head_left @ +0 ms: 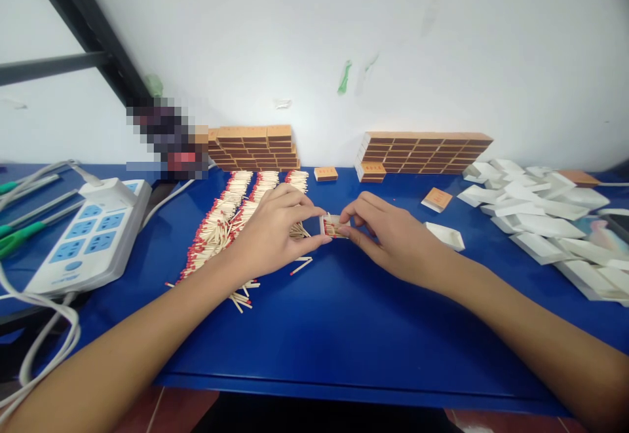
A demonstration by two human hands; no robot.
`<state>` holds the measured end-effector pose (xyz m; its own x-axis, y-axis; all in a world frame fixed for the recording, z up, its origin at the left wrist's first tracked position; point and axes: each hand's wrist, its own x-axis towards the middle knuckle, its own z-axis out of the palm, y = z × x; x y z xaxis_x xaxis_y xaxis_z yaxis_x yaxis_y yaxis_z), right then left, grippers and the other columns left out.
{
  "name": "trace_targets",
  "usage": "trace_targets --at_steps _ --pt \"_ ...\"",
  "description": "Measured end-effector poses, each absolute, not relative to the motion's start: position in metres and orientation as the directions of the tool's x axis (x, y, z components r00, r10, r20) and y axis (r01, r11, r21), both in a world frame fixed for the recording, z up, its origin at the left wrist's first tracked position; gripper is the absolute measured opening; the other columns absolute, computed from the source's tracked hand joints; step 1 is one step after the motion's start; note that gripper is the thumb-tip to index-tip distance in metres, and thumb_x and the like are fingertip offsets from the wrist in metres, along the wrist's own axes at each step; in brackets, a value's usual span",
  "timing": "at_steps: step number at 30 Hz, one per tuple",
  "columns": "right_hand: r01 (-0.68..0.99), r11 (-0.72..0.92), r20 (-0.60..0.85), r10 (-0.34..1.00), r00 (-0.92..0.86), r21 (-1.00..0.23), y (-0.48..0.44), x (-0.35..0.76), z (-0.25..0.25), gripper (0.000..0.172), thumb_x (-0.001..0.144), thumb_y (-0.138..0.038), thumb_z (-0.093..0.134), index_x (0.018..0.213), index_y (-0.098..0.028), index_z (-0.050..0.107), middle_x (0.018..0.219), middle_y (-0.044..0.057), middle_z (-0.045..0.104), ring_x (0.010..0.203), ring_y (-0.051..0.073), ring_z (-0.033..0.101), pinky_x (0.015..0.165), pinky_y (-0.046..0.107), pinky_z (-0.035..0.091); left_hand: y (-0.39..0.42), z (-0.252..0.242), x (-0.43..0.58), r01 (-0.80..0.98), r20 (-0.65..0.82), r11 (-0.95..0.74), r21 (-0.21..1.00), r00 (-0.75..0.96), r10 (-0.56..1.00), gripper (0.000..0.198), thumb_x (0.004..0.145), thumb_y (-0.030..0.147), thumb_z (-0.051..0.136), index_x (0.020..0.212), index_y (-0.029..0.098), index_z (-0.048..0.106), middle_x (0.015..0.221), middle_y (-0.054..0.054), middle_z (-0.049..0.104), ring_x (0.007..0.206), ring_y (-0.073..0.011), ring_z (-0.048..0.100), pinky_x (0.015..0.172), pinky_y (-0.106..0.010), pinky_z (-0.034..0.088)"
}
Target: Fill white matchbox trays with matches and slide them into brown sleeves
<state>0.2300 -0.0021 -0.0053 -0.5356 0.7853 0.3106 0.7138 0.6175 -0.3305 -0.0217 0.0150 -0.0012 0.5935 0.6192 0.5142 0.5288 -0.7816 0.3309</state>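
My left hand (275, 226) and my right hand (388, 233) meet over the middle of the blue table (334, 328). Between their fingertips is a small white matchbox tray (335, 226) with matches in it. Both hands pinch it, the left from the left end, the right from the right end. Rows of red-tipped matches (226, 223) lie under and behind my left hand. A few loose matches (301, 265) lie just in front of the tray.
Stacked orange matchboxes stand against the wall at the left (255, 148) and right (422, 152). A heap of empty white trays (545, 213) fills the right side. A white power strip (93, 233) with cables and green-handled tools (19, 236) lies at the left.
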Motion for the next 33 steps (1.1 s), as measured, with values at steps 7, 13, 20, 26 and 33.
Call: trace_targets --at_steps 7,13,20,26,33 --pt "0.66 0.705 0.364 0.705 -0.609 -0.261 0.002 0.236 -0.006 0.028 0.11 -0.024 0.043 0.133 -0.027 0.059 0.113 0.008 0.059 0.085 0.019 0.062 0.073 0.033 0.049 0.013 -0.002 -0.02 0.509 0.498 -0.786 0.35 0.61 0.617 0.031 0.09 0.042 0.083 0.116 0.026 0.08 0.107 -0.006 0.075 0.107 -0.0256 0.063 0.101 -0.045 0.049" --pt "0.613 0.76 0.378 0.644 -0.665 -0.218 0.002 0.238 -0.006 0.025 0.108 -0.021 0.046 0.122 -0.029 0.065 0.112 0.006 0.057 0.079 0.015 0.055 0.069 0.03 0.045 0.012 0.002 -0.019 0.486 0.446 -0.793 0.367 0.656 0.608 0.025 0.093 0.043 0.08 0.112 0.026 0.079 0.11 -0.004 0.075 0.107 -0.0239 0.062 0.1 -0.043 0.049" --pt "0.628 0.76 0.343 0.641 -0.687 -0.165 0.003 0.238 -0.009 0.02 0.109 -0.022 0.045 0.116 -0.025 0.064 0.113 0.007 0.058 0.082 0.016 0.057 0.07 0.03 0.045 0.011 0.002 -0.018 0.495 0.403 -0.789 0.363 0.68 0.612 0.026 0.092 0.044 0.081 0.11 0.025 0.079 0.111 -0.005 0.075 0.111 -0.0258 0.061 0.103 -0.044 0.048" --pt "0.672 0.711 0.393 0.69 -0.608 -0.208 0.003 0.238 -0.006 0.013 0.108 -0.022 0.048 0.111 -0.023 0.061 0.11 0.007 0.063 0.081 0.017 0.06 0.071 0.032 0.046 0.013 -0.001 -0.019 0.511 0.407 -0.779 0.364 0.665 0.626 0.029 0.092 0.044 0.081 0.113 0.024 0.078 0.111 -0.005 0.075 0.108 -0.024 0.064 0.102 -0.043 0.049" --pt "0.669 0.689 0.54 0.688 -0.484 -0.279 0.0 0.236 0.004 0.005 0.103 -0.019 0.059 0.104 -0.022 0.063 0.099 0.005 0.066 0.073 0.016 0.058 0.066 0.031 0.045 0.016 -0.003 -0.02 0.575 0.464 -0.746 0.337 0.588 0.663 0.031 0.09 0.043 0.083 0.113 0.021 0.078 0.109 -0.006 0.076 0.109 -0.0265 0.064 0.102 -0.045 0.048"
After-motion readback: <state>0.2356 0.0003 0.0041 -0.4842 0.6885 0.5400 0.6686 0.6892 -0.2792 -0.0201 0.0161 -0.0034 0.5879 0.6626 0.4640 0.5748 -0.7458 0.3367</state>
